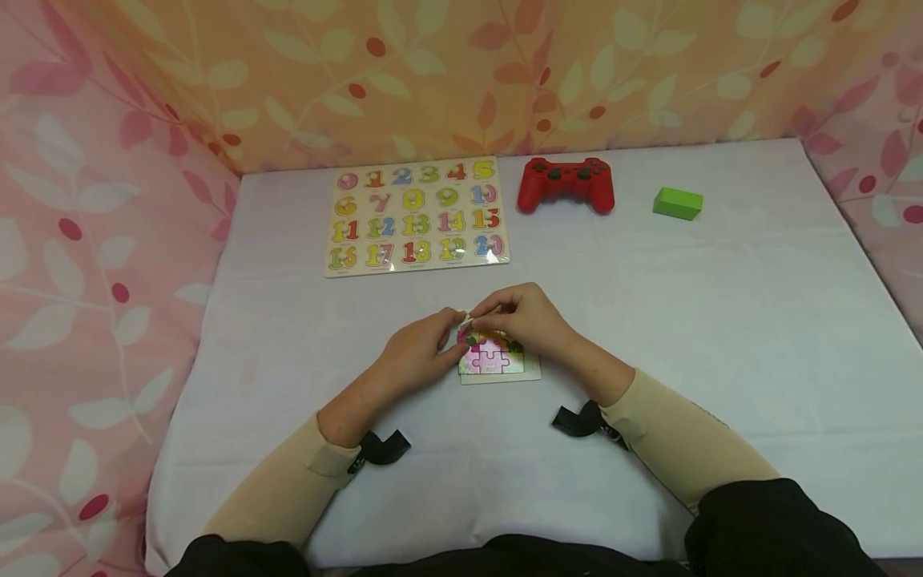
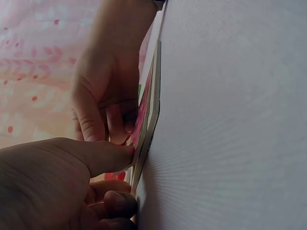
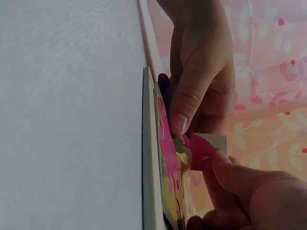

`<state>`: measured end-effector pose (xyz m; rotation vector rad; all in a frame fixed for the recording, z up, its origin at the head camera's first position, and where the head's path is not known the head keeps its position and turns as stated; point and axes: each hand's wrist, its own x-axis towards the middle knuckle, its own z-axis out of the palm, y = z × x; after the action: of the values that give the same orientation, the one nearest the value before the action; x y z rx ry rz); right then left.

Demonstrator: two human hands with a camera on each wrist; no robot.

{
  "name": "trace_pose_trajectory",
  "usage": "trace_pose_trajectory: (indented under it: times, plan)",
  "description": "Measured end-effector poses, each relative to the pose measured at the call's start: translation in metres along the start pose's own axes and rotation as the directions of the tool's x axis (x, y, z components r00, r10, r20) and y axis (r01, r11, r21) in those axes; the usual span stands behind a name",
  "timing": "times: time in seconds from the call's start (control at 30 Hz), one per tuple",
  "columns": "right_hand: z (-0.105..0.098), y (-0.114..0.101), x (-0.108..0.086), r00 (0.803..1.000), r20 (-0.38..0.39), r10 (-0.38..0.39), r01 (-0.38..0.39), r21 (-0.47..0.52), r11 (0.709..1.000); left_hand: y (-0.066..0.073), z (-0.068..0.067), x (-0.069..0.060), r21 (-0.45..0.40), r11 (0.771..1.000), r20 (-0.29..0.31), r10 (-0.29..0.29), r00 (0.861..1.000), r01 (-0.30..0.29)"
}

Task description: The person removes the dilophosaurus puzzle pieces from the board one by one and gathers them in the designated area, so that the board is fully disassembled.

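Observation:
A small jigsaw picture (image 1: 492, 362) in pink and green lies on a pale backing board (image 1: 535, 370). The right hand (image 1: 530, 320) pinches a pink and white piece (image 3: 202, 149) between thumb and fingers, tilted up over the picture's far left corner. At the left edge is the left hand (image 1: 418, 349), its thumb on the picture's surface and its fingers curled at the side of the board. In the left wrist view the left hand (image 2: 62, 177) presses the board's edge (image 2: 152, 115) with its thumb. The left fingertips are partly hidden.
A wooden number board (image 1: 418, 215) lies beyond the hands to the left. Behind them on the right are a red game controller (image 1: 566, 184) and a green block (image 1: 678, 203). Black straps (image 1: 385, 449) hang at both wrists. Patterned cloth (image 1: 433, 80) borders the white table (image 1: 649, 304).

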<state>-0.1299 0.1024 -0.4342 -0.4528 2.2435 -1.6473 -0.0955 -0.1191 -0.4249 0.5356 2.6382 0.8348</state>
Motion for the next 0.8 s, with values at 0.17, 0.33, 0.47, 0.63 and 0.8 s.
trace_pose_trajectory:
  times: [0.17,0.33,0.47,0.63,0.8]
  plan:
    - [0.001,-0.006,-0.001,0.998,-0.030,0.051,-0.051,0.011,0.999,-0.002,0.000,0.000,-0.002,1.000,-0.004,0.003,1.000,-0.003]
    - [0.003,-0.016,-0.006,0.993,-0.061,0.100,-0.103,-0.046,0.994,-0.003,0.002,-0.001,-0.003,1.000,-0.016,0.023,1.000,-0.023]
    - [0.003,-0.019,-0.009,0.998,0.022,-0.053,0.057,-0.246,0.968,-0.004,0.003,-0.001,0.005,0.999,-0.032,0.035,0.999,-0.035]
    - [0.002,-0.014,-0.008,0.957,0.169,-0.235,0.283,-0.389,0.876,-0.001,0.004,0.000,0.014,0.999,-0.055,0.043,0.998,-0.043]
    - [0.003,-0.015,-0.009,0.975,0.171,-0.143,0.207,-0.461,0.863,0.000,0.006,0.000,0.040,0.998,-0.064,0.041,0.997,-0.039]
